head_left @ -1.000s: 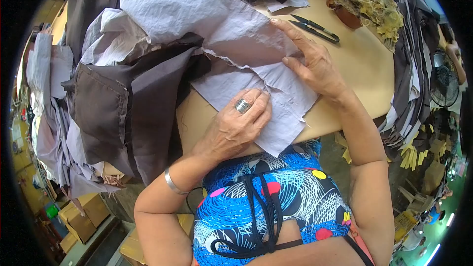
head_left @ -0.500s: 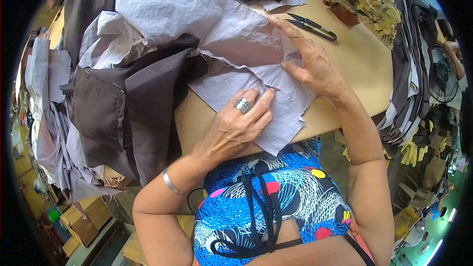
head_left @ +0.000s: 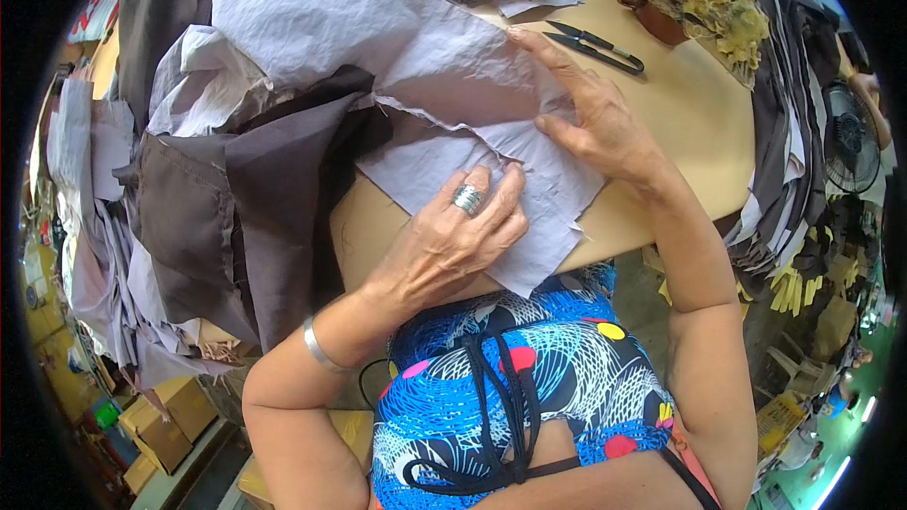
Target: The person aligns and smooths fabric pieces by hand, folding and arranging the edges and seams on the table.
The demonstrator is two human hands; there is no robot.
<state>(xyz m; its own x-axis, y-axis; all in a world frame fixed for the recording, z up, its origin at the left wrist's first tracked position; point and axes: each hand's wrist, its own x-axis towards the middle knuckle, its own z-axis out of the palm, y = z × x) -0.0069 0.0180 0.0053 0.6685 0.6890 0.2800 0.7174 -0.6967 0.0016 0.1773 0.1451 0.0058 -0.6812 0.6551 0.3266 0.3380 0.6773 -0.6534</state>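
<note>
A light lavender-grey cloth piece (head_left: 444, 61) with a raised seam lies spread over the tan tabletop. My left hand (head_left: 465, 231), wearing a ring, has its fingers curled and their tips at the seam, gripping the fabric there; its thumb is hidden. My right hand (head_left: 600, 118) lies on the cloth's right side, with index finger and thumb stretched apart. Dark brown cloth (head_left: 274, 170) joins or overlaps the light piece on the left, bunched in folds. Black thread snips (head_left: 597, 49) rest on the table just beyond my right hand.
A clump of yellowish fibrous material (head_left: 699, 5) sits at the table's back right. Cloth strips (head_left: 794, 113) hang over the right edge, near a black fan (head_left: 850, 137). More light cloth (head_left: 99, 227) hangs at the left, above cardboard boxes (head_left: 165, 425).
The view has shifted slightly. My left fingertips have moved a little upward along the seam. My right hand keeps its place on the cloth.
</note>
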